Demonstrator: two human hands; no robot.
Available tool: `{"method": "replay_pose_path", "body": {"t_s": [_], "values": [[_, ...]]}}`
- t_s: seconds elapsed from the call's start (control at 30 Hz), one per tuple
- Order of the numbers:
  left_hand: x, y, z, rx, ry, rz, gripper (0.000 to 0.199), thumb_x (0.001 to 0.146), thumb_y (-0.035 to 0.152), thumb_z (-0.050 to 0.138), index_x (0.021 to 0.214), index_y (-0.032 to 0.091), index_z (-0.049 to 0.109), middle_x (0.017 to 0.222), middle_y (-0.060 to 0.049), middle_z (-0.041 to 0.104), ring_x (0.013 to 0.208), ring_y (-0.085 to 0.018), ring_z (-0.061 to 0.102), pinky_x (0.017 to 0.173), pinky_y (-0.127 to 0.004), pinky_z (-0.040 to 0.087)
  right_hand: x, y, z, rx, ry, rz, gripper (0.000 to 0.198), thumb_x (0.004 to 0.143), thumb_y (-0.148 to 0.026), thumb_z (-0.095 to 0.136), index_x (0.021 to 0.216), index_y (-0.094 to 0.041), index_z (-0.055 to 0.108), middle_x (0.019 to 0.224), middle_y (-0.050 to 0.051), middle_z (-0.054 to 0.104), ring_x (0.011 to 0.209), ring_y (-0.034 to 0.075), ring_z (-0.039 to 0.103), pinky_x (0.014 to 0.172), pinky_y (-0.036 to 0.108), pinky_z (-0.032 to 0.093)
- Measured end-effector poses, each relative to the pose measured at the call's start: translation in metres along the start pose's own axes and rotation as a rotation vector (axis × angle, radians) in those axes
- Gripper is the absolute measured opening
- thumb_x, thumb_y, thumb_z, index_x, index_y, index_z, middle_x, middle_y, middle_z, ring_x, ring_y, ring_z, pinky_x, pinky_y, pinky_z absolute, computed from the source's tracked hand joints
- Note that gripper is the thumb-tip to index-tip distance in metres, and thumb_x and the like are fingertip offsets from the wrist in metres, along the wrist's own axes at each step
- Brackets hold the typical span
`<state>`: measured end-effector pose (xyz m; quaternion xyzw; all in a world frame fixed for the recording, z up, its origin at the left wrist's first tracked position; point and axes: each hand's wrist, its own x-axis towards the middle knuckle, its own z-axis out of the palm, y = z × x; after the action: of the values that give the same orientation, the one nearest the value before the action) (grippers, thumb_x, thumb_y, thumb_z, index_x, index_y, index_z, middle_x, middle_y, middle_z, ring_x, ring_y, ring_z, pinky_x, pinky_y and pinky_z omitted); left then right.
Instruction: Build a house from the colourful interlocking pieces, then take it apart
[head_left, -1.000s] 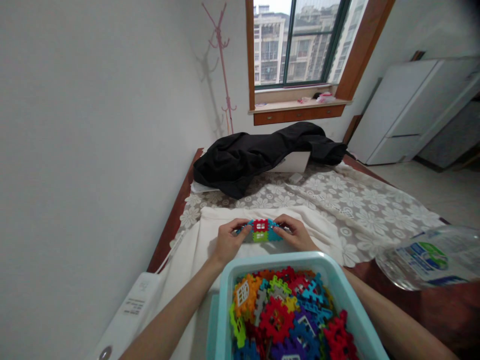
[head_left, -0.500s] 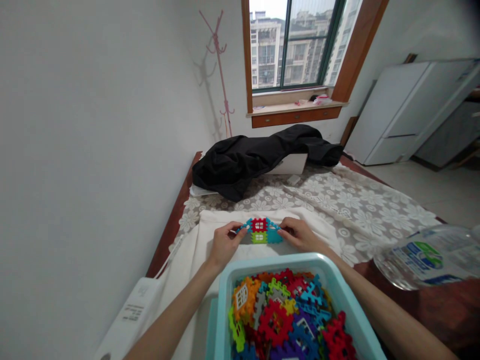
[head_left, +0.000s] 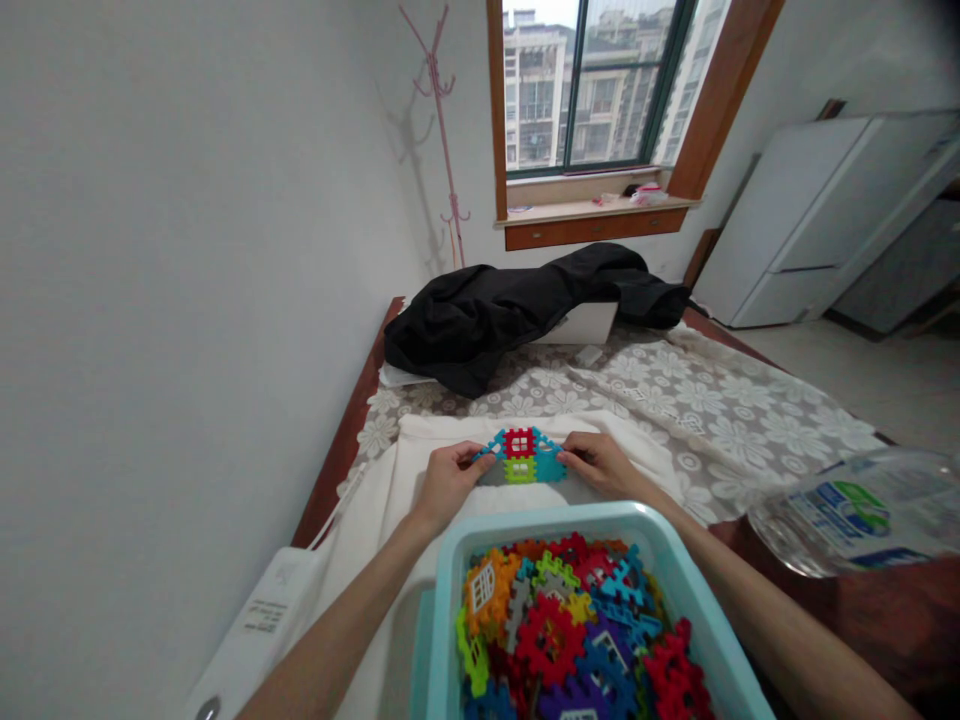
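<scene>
A small flat assembly of interlocking plastic tiles (head_left: 523, 457), with a red window tile above a green one and blue tiles at both sides, lies on a white cloth (head_left: 420, 470). My left hand (head_left: 448, 480) pinches its left blue end. My right hand (head_left: 600, 464) holds its right blue end. Close in front of me stands a light blue bin (head_left: 450, 560) filled with several loose coloured tiles (head_left: 555, 630).
A black jacket (head_left: 517, 305) lies over a white box at the table's far end, on a lace tablecloth (head_left: 712, 400). A clear plastic bottle (head_left: 855, 510) lies at the right. A white power strip (head_left: 262, 615) sits at the left edge, beside the wall.
Both hands have stayed on the tile assembly; my fingers shifted a little outward to its ends, and the view moved slightly.
</scene>
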<state>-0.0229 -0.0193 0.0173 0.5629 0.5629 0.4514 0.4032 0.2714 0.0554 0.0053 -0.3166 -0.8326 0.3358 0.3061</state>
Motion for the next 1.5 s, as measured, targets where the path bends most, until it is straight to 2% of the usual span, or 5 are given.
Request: {"method": "replay_pose_path", "body": {"t_s": [0.6,0.8,1.07,1.33,1.5], "values": [[0.0014,-0.0009,0.0001,0.032,-0.024,0.03,0.034,0.087,0.048,0.074,0.094,0.016,0.081,0.09,-0.007,0.08,0.079,-0.021,0.068,0.072,-0.029,0.051,0.0009,-0.0032,0.0015,-0.008,0.014,-0.01,0.046,0.103,-0.052,0.051,0.077,-0.019,0.068,0.07,0.004,0.063,0.063,0.017,0.053,0.06,0.03,0.038],[0.0021,0.0017,0.0023,0.001,-0.01,0.019,0.034,0.085,0.048,0.075,0.092,0.016,0.081,0.088,-0.007,0.08,0.077,-0.021,0.069,0.069,-0.028,0.053,0.0016,-0.0067,0.0008,-0.01,0.007,0.017,0.046,0.103,-0.054,0.051,0.077,-0.019,0.069,0.07,0.004,0.064,0.063,0.018,0.054,0.06,0.031,0.04],[0.0047,0.0023,0.0033,0.017,0.003,0.012,0.036,0.088,0.049,0.072,0.099,0.016,0.08,0.096,-0.008,0.081,0.083,-0.023,0.072,0.076,-0.031,0.056,0.0025,-0.0062,0.0043,-0.038,0.037,0.075,0.035,0.101,-0.044,0.054,0.081,-0.019,0.068,0.072,0.003,0.066,0.063,0.016,0.054,0.059,0.029,0.039],[0.0048,0.004,0.0024,-0.013,0.1,-0.031,0.034,0.085,0.047,0.075,0.095,0.015,0.078,0.081,-0.007,0.078,0.069,-0.019,0.069,0.06,-0.027,0.053,0.0031,0.0003,0.0055,-0.014,0.136,0.133,0.035,0.099,-0.045,0.056,0.082,-0.019,0.072,0.073,0.003,0.069,0.064,0.017,0.057,0.06,0.03,0.042],[0.006,0.002,0.0033,-0.044,0.127,-0.053,0.034,0.084,0.047,0.076,0.095,0.015,0.078,0.079,-0.006,0.077,0.067,-0.018,0.068,0.058,-0.026,0.052,0.0033,0.0005,0.0054,0.043,0.114,0.161,0.031,0.098,-0.044,0.059,0.091,-0.018,0.073,0.076,0.003,0.07,0.065,0.017,0.058,0.059,0.029,0.042]]}}
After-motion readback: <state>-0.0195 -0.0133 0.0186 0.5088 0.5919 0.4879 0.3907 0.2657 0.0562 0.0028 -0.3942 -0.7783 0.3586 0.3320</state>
